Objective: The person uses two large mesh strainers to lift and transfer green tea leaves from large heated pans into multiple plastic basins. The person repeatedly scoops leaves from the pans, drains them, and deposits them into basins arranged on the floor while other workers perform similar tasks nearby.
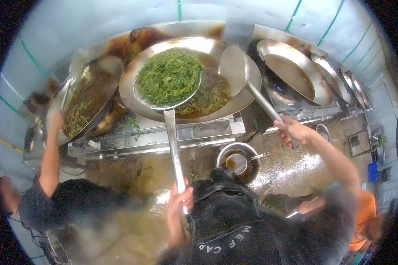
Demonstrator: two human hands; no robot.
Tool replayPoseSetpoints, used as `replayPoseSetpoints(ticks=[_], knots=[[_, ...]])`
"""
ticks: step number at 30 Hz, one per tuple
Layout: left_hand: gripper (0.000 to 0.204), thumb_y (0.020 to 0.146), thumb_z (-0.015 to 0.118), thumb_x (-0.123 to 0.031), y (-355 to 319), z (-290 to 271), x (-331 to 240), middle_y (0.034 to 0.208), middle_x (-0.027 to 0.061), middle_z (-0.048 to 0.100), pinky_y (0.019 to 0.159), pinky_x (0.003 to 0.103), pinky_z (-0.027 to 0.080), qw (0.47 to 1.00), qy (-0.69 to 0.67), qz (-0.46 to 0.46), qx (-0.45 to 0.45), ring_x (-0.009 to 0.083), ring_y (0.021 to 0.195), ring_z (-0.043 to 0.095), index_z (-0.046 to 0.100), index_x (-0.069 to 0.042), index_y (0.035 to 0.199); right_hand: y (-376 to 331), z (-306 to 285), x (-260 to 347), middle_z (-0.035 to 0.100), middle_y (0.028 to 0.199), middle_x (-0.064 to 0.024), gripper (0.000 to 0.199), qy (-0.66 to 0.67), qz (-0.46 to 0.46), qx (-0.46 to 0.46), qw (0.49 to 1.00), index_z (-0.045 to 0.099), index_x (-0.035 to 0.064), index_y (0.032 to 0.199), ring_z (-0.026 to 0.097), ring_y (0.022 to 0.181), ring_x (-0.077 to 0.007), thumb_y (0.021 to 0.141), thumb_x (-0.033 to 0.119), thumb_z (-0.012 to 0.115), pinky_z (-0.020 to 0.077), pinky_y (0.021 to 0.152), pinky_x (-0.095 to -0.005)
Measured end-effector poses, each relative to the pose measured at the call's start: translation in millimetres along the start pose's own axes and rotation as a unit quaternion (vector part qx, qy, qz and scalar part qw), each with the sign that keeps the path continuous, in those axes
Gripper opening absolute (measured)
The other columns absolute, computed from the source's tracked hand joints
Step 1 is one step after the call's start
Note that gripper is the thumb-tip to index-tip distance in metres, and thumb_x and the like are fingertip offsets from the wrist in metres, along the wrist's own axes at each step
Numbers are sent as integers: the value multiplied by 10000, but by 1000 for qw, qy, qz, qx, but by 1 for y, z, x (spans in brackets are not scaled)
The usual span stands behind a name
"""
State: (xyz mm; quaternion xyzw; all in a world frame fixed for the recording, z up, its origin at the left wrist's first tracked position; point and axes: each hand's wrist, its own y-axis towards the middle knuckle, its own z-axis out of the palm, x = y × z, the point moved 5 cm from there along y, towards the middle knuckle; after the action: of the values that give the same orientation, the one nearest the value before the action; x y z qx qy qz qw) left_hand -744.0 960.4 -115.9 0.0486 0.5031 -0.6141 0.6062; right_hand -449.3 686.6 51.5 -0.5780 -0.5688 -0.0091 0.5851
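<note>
My left hand [181, 201] is wrapped round the long metal handle of a large strainer [169, 107]. The strainer is heaped with wet green leaves [170, 77] and held over a big wok [135, 95]. Dark liquid and more leaves [208, 100] show in the wok beside the strainer. My right hand [292, 131] grips the thick grey handle of a large, round-headed metal ladle [233, 68]. Its head is over the wok's right side, apart from the strainer. What lies under the leaf heap is hidden.
At the left, a co-worker's hand [57, 120] holds a tool over another wok [115, 70] of leaves. A wok of brown liquid [289, 75] stands right, with further woks beyond. A metal pot [254, 174] stands below the stove edge [163, 140]. Someone in orange [367, 212] is at lower right.
</note>
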Motion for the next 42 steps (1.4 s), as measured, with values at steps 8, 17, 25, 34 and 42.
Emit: replayPoseSetpoints(ticks=[8, 17, 25, 34, 42], knots=[[318, 837, 607, -35, 16, 12, 34, 543, -25, 366, 307, 236, 266, 995, -103, -15, 6, 73, 350, 315, 416, -144, 1065, 8, 61, 1, 375, 621, 63, 304, 484, 143, 355, 787, 500, 61, 1130, 358, 399, -2, 982, 318, 439, 313, 297, -168], [324, 820, 589, -1, 8, 34, 33, 531, -18, 362, 303, 250, 275, 989, -144, 31, -27, 82, 345, 325, 413, -129, 1061, 142, 89, 60, 414, 638, 16, 219, 620, 139, 458, 621, 477, -33, 1061, 419, 413, -44, 975, 160, 418, 354, 347, -193], [344, 812, 611, 0, 4, 22, 42, 536, -13, 385, 297, 246, 274, 985, -174, -1, -20, 84, 346, 330, 428, -132, 1073, 220, 106, 108, 395, 585, 45, 128, 601, 77, 503, 616, 480, 8, 948, 380, 394, -28, 948, 137, 483, 310, 323, -174], [325, 820, 588, 29, -8, 38, 19, 565, -15, 400, 307, 238, 272, 985, -170, -7, -28, 69, 360, 335, 439, -136, 1058, 251, 101, 149, 391, 570, 54, 98, 552, 31, 529, 644, 442, 52, 860, 371, 382, -18, 951, 86, 443, 329, 331, -164], [316, 829, 589, 14, -16, 37, 8, 575, -22, 415, 314, 232, 277, 994, -105, 12, -34, 69, 370, 361, 428, -126, 1062, 183, 82, 112, 402, 597, 60, 140, 513, -101, 487, 699, 490, 15, 1063, 375, 378, -6, 938, 69, 456, 328, 284, -175]])
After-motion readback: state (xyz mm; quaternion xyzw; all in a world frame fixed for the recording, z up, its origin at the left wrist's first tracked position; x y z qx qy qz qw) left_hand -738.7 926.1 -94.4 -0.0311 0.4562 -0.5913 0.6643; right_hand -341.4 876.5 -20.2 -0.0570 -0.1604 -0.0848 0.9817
